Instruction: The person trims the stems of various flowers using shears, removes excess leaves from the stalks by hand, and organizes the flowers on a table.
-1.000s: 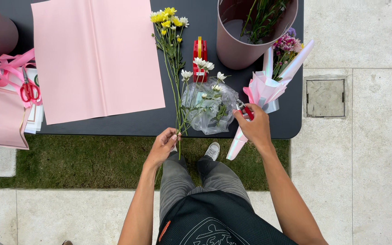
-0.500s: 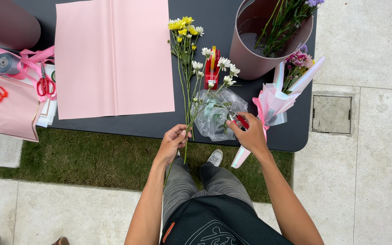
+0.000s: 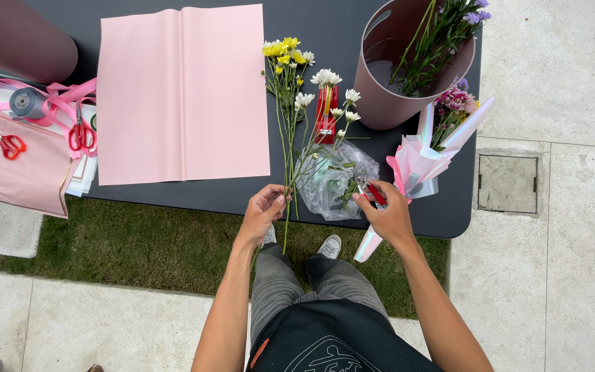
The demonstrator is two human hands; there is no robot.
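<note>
My left hand (image 3: pixel 263 210) grips the lower stems of a bunch of yellow and white flowers (image 3: pixel 295 89) that lies across the front edge of the black table (image 3: pixel 325 27). My right hand (image 3: pixel 387 213) holds red-handled pruning shears (image 3: pixel 372 191) close to the stems, over a clear plastic bag (image 3: pixel 335 182) with green trimmings. A large pink paper sheet (image 3: pixel 182 93) lies flat to the left of the flowers.
A dusty-pink bucket (image 3: pixel 387 89) with purple flowers stands at back right. A wrapped pink bouquet (image 3: pixel 425 162) leans beside my right hand. A red stapler-like tool (image 3: pixel 325 114) lies under the stems. Red scissors (image 3: pixel 80 131), pink ribbon (image 3: pixel 25 102) and pink paper (image 3: pixel 15 169) sit at left, with another pink bucket (image 3: pixel 15 38).
The view has shifted slightly, so the table sits lower and further right in frame. Both hands keep their grips; the right hand with the shears has come a little closer to the stems.
</note>
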